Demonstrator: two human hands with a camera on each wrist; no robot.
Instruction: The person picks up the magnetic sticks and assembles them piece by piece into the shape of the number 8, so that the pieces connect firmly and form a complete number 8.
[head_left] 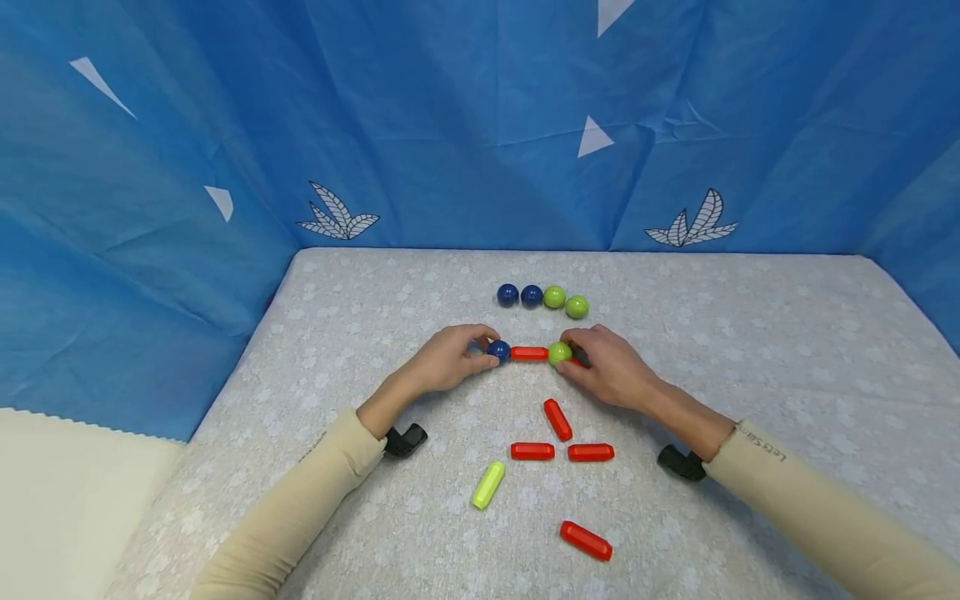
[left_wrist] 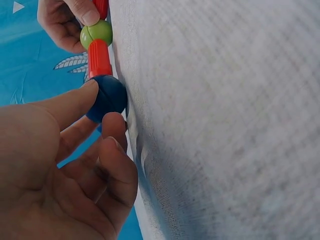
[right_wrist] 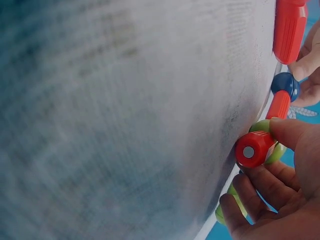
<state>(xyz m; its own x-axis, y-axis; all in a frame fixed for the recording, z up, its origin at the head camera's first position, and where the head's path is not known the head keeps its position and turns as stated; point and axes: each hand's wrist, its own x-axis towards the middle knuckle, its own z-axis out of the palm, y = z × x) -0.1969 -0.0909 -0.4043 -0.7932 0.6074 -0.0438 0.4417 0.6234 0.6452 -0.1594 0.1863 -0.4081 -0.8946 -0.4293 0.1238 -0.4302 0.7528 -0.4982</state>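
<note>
midway across the floral tablecloth (head_left: 390,292), the left hand (head_left: 448,360) pinches a dark-blue ball (head_left: 498,352) and the right hand (head_left: 613,368) a lime-green ball (head_left: 558,353); the red rod (head_left: 529,353) between them might break away if either hand twisted or pulled.

Head view: bright, even light | soft shadow beneath my right sleeve (head_left: 817,492) | small glints on the far blue balls (head_left: 507,295) | my wrist views: dimmer, the tabletop (right_wrist: 125,110) blurred up close

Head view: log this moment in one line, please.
left hand: pinches blue ball | right hand: pinches green ball | red rod: between those balls
</note>
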